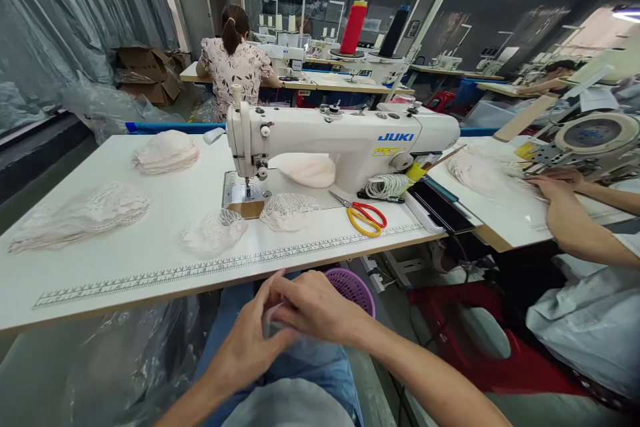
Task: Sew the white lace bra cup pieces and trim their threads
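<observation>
My left hand and my right hand meet over my lap, just in front of the table edge. The left thumb and fingers are spread around the curled right fingers. A pale, see-through patch shows between them; I cannot make out what it is. Beyond the table edge stands a white sewing machine. One white lace piece lies left of its needle area, and another lace piece lies to the right. A pale padded cup rests under the machine arm.
Scissors with red and yellow handles lie right of the needle. Stacks of lace and pale cups sit on the left. A purple basket is below the edge. A co-worker's hands work at right; another person sits ahead.
</observation>
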`<state>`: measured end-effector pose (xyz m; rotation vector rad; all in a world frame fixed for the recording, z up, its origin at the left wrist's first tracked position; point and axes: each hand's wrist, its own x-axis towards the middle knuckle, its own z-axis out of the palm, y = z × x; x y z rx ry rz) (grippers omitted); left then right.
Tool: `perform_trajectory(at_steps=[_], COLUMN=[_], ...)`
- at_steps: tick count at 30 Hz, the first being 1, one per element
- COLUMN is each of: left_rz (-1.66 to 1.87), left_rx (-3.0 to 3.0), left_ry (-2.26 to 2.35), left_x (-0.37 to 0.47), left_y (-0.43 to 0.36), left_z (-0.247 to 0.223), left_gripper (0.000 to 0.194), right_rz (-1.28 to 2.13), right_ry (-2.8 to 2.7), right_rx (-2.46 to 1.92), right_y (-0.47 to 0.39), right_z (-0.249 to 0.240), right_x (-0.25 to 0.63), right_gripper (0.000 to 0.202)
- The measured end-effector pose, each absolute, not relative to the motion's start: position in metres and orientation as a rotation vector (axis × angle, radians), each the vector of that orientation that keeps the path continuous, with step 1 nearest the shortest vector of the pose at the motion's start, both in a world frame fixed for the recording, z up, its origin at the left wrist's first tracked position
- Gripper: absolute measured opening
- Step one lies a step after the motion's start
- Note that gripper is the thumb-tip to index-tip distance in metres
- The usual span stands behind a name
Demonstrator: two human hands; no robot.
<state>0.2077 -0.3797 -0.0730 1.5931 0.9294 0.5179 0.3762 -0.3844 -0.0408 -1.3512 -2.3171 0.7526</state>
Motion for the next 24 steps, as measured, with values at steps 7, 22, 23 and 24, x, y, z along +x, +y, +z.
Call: perform_trajectory(at_steps=[7, 22, 23, 24], left_rz=[0.312, 0.219, 0.205, 0.186], left_rx=[1.542, 1.32, 1.312, 1.304], left_ry=[0.965, 1.063, 1.063, 1.062], left_x=[0.2, 0.162, 0.159, 0.155], left_y=[-0.36, -0.347, -0.347, -0.346], left_z=[-0.062, -0.058, -0.058, -0.057], left_gripper=[0.041, 0.059, 0.06, 0.061], right_rz=[1.311, 1.374, 1.426, 1.482], right_ry=[-1.89, -1.682, -1.706, -1.737], right_rx=[-1.22, -1.355, -1.37, -1.388], right_y=[-0.387, -0.37, -0.371, -0.373], right_z=[-0.064, -0.07, -0.067, -0.064], right_x=[0.398, 0.376, 0.377, 0.377], right_gripper=[0.032, 0.024, 0.021, 0.017])
